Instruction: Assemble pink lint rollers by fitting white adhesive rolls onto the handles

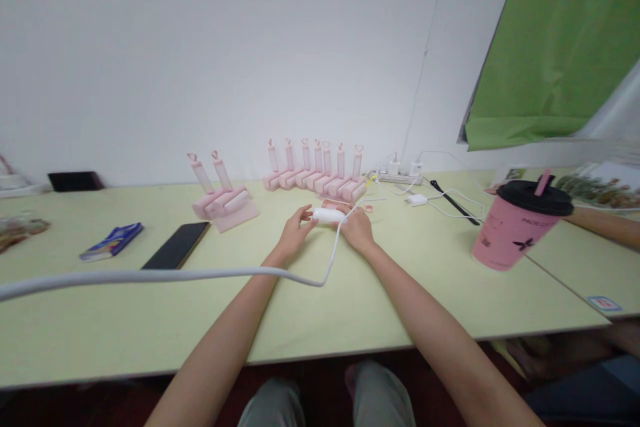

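White cable (pixel 200 274) is closest to the lens: runs in from your left, crosses over your left forearm, kinks, then rises in front of your right hand (pixel 361 230). Both your forearms angle inward and forward from the table's near edge, hands low over the pale yellow-green tabletop (pixel 320 327), almost meeting ahead of you.

White cylinder (pixel 327 215) sits between your hands, lying roughly crosswise, long axis left to right. Your right hand has its right end, fingers curled in around it; cable hides part of that grip. Your left hand (pixel 293 233) is at the other end: thumb and fingers part-spread, tips right by the end face. Can't tell if those tips press on it or just sit beside it. Middle of the cylinder is uncovered.

Just beyond your hands: row of pink cylinders with upright clear tubes (pixel 327 161), heart-shaped tops on some. Two more of the same on your left, by a flat pink sheet (pixel 240 216). Dark smartphone (pixel 176 247) lies left of your left hand. Pink lidded cup (pixel 510 233) stands well right of your right hand.
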Demonstrator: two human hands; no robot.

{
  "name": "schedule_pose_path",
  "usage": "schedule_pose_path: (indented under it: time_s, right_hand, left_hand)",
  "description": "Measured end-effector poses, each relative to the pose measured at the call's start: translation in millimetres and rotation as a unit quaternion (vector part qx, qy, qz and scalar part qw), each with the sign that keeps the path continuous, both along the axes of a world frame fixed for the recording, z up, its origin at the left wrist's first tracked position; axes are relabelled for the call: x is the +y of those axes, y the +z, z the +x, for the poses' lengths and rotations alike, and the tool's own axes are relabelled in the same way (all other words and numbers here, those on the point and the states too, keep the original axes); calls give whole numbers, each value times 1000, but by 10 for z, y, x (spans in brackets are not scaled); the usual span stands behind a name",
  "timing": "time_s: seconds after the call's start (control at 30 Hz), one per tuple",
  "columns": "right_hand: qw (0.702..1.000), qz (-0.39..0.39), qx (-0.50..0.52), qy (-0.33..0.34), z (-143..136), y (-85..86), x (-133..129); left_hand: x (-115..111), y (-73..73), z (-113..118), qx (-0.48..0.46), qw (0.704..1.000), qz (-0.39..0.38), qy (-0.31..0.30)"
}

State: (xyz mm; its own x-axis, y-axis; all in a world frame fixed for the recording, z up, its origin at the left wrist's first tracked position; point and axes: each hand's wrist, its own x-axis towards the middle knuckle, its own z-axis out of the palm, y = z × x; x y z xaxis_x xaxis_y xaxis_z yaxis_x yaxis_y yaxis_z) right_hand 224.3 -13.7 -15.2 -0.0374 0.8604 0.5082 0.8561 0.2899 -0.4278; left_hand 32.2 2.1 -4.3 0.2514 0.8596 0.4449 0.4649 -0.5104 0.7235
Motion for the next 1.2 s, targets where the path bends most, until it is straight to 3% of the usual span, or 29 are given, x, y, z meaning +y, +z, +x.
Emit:
schedule_pose_path:
  time_s: [0.07, 0.2, 0.33, 0.47, 0.67, 0.87, 1.0, 1.2]
  right_hand:
    - [1000, 6, -29, -5, -20, -5, -26]
    - [998, 14, -52, -13, -28, 42, -69]
    - [993, -4, -18, -121, 132, 86, -29]
    - [980, -13, 11, -200, 430, -14, 109]
    - [991, -29, -72, -109, 634, -227, 221]
    - [996, -19, -17, -87, 622, -200, 248]
    - [997, -8, 66, -36, 612, -225, 344]
    - [994, 30, 107, 5, 619, -332, 502]
  left_hand:
    - [39, -40, -21, -26, 999, -29, 7]
    - [73, -76, -64, 15, 999, -21, 31]
    - [95, -74, -109, 45, 997, 1, 58]
    - [131, -81, -155, 62, 995, 25, 79]
    - [127, -79, -159, 77, 993, 56, 70]
    - [182, -90, -174, 91, 987, 104, 84]
    - [467, -94, -246, 148, 976, 129, 99]
    - [1128, 149, -144, 327, 939, 106, -19]
